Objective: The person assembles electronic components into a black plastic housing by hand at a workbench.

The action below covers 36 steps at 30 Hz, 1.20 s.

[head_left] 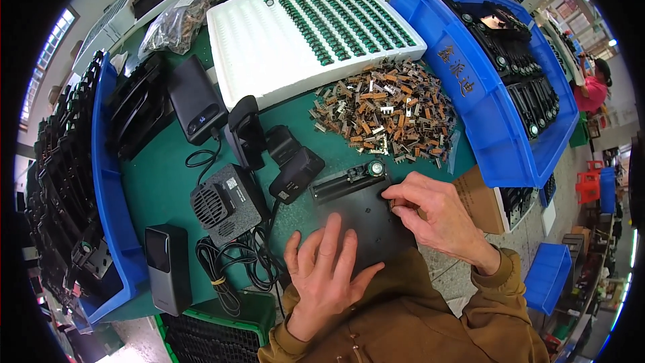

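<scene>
A flat black plastic housing (373, 223) lies at the table's near edge, close to my body. Along its far side runs a slot, and a round green-and-silver part (375, 169) sits at that slot's right end. My left hand (326, 265) is spread over the housing's near left part, fingers apart and holding nothing. At the right edge of the housing, my right hand (440, 218) has thumb and forefinger pinched together. Whatever is between those fingertips is mostly hidden. Beyond the housing lies a heap of small metal-and-brown switch-like parts (396, 111).
A white foam tray (245, 60) holds rows of green parts at the back. Blue bins (463, 94) with black housings flank the table. Left of my hands are a power bank (196, 101), a grey vented box (228, 203), coiled black cables (225, 279) and a black upright device (166, 269).
</scene>
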Motion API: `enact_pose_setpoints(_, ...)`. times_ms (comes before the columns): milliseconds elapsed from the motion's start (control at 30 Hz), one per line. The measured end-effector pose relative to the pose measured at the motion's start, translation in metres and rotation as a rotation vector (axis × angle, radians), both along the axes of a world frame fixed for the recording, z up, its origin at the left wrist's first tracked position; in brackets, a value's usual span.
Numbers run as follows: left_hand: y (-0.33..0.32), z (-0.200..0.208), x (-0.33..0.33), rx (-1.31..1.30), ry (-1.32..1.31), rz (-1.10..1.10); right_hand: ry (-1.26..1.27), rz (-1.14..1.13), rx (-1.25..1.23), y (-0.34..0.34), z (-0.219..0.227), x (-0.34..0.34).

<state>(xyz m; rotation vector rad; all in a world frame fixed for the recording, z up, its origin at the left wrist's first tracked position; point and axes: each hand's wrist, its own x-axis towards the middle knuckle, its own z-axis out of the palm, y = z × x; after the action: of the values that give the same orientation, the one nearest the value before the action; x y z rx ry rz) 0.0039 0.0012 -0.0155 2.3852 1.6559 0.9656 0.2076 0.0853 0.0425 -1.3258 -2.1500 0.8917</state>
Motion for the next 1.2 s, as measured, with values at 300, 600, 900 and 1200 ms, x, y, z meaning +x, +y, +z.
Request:
enact_pose_setpoints(300,0.000,0.000,0.000,-0.005,-0.005,0.002,-0.183,0.102,0.331,0.005,0.007,0.007)
enact_pose_setpoints(600,-0.001,0.000,-0.001,-0.008,-0.014,-0.004,-0.024,0.087,0.215,-0.002,-0.008,0.013)
enact_pose_setpoints(900,0.001,0.001,0.000,-0.008,-0.003,-0.009,0.118,-0.110,0.007,0.001,-0.009,0.010)
enact_pose_setpoints(1200,0.000,0.001,0.001,-0.018,-0.001,-0.008,0.063,-0.015,0.049,0.004,-0.009,0.014)
